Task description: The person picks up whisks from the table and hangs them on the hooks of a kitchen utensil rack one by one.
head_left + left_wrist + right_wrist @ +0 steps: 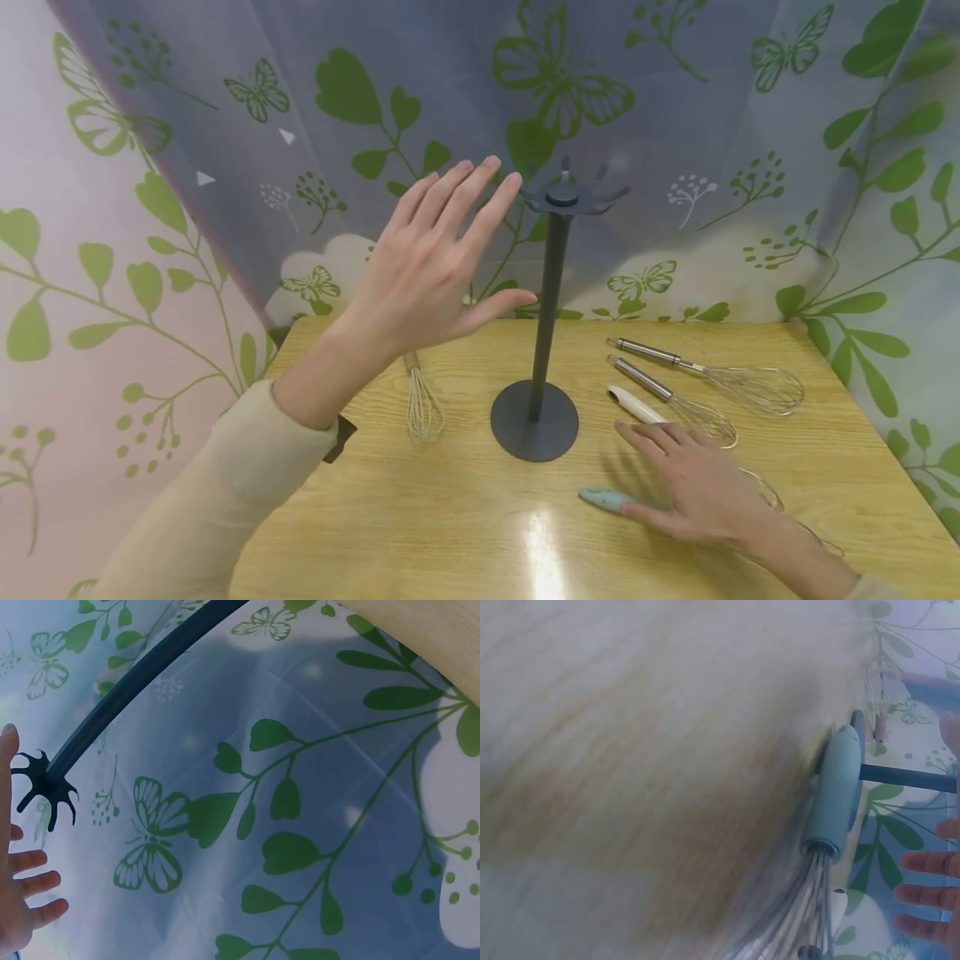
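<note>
My left hand (435,250), fingers straight and thumb spread, is raised just left of the top of a dark metal stand (549,308). Its hooked top (49,784) also shows beyond the fingers in the left wrist view. Over the table's right side, my right hand (701,483) hovers with fingers extended above a whisk with a light blue handle (604,499). That whisk (836,791) lies on the table in the right wrist view, apart from the fingers. Part of its wires is hidden under the hand in the head view. Neither hand holds anything.
Behind my right hand lie a white-handled whisk (633,404) and two steel whisks, one nearer (645,379) and one farther (652,352). A wooden-handled whisk (424,404) lies left of the stand's round base. Patterned curtains (675,108) enclose the wooden table (420,525).
</note>
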Demonstrator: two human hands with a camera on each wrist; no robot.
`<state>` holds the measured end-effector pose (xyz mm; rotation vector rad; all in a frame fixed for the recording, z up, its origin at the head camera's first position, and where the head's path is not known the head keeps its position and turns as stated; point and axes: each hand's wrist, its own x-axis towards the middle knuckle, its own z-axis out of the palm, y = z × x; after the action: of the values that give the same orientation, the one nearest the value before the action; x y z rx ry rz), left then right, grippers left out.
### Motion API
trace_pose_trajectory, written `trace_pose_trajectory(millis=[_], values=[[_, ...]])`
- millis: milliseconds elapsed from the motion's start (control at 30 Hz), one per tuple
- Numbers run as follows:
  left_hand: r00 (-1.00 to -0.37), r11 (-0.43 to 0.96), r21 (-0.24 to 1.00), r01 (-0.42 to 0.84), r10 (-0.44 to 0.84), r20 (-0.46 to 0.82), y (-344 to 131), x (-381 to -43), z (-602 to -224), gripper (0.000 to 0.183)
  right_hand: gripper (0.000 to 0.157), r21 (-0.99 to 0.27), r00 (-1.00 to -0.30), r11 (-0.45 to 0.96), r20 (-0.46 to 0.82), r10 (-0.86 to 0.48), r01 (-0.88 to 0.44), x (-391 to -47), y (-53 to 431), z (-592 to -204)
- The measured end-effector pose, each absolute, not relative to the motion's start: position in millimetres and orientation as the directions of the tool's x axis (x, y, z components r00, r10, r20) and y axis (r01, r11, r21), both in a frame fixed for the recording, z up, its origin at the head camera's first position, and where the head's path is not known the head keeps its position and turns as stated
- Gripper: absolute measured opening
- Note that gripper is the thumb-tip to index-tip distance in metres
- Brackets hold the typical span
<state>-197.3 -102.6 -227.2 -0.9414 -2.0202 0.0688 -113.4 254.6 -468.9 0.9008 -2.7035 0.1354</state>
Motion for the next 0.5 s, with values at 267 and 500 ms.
trace_pose_trajectory(millis=[267,500], values=[[-0.303,0.701,-0.413,0.582,0.658,0.690,-96.9,-200.5,-219.8,0.097,0.092,0.066,-0.725,0.769,0.294,-0.623,-0.635,-111.8,250.8,-482.7],[-0.309,0.696,-0.429,0.576,0.670,0.675,-92.1,-203.6,-215.7,0.093,0.090,0.088,-0.717,0.763,0.288,-0.634,-0.640,-109.4,247.6,-486.9]])
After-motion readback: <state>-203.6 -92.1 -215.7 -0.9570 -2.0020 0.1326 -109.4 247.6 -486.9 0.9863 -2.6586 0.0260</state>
